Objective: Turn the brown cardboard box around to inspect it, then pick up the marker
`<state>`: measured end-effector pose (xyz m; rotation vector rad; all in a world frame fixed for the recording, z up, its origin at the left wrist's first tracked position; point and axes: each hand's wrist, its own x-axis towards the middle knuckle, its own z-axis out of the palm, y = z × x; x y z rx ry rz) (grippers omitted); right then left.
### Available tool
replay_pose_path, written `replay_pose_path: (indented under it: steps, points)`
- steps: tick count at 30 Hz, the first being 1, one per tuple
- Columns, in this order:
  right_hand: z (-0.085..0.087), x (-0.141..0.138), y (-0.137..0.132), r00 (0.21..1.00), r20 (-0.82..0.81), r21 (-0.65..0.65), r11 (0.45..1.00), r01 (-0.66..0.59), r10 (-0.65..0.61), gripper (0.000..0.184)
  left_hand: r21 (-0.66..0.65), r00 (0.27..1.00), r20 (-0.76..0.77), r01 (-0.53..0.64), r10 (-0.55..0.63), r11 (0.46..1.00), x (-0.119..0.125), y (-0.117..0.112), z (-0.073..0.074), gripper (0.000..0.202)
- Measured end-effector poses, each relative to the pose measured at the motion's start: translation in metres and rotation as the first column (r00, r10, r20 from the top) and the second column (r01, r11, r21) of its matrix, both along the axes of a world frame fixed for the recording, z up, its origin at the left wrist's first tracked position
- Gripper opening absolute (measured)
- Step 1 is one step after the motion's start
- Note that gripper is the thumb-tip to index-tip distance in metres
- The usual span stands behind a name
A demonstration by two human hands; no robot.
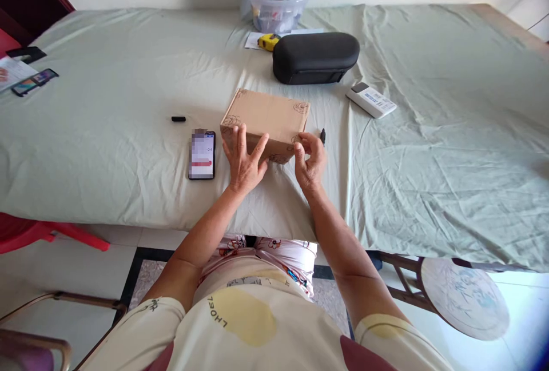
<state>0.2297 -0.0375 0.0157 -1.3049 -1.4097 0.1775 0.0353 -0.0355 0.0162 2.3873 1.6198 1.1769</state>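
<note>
A small brown cardboard box point(268, 114) with printed rose outlines lies on the pale green cloth of the table point(107, 148). My left hand point(243, 160) rests flat against the box's near side, fingers spread. My right hand point(309, 160) is at the box's near right corner, its fingers curled in a pinch on that corner. A black marker pen point(322, 136) lies just right of that hand. A phone point(202, 155) with a lit screen lies just left of my left hand.
A black hard case point(315, 56), a white remote point(371, 100), a yellow tape measure point(268, 42) and a clear tub of items point(277, 8) lie farther back. A black cap point(178, 119) lies left of the box. Phones point(34, 81) are far left. A round stool point(463, 296) stands at the right.
</note>
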Motion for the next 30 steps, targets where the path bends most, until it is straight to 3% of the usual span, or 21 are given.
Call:
replay_pose_path:
  steps: [4, 8, 12, 17, 21, 30]
  points:
    - [0.002, -0.008, -0.006, 0.997, 0.054, 0.037, 0.998, -0.055, 0.053, 0.041, 0.021, 0.995, 0.035, 0.095, -0.095, 0.995, -0.007, 0.005, -0.008, 0.079]
    - [0.0, -0.017, -0.011, 0.988, 0.08, 0.074, 0.987, -0.139, 0.133, 0.034, 0.155, 0.977, 0.04, 0.203, -0.212, 0.967, -0.007, 0.009, -0.015, 0.082]
    - [-0.003, -0.025, -0.014, 0.976, 0.105, 0.072, 0.978, -0.197, 0.189, 0.033, 0.251, 0.967, 0.08, 0.216, -0.243, 0.944, -0.004, 0.012, -0.017, 0.072]
    - [0.0, -0.027, -0.015, 0.961, 0.097, 0.063, 0.962, -0.265, 0.259, 0.033, 0.235, 0.964, 0.129, 0.197, -0.232, 0.952, -0.005, 0.014, -0.017, 0.066]
    - [0.004, -0.021, -0.013, 0.97, 0.039, 0.031, 0.97, -0.24, 0.239, 0.039, 0.18, 0.959, 0.152, 0.211, -0.239, 0.961, -0.004, 0.015, -0.017, 0.061]
    - [-0.002, 0.002, 0.005, 0.985, -0.169, -0.02, 0.999, -0.05, 0.046, 0.044, 0.256, 0.935, 0.173, 0.26, -0.309, 0.931, -0.011, 0.015, -0.015, 0.031]
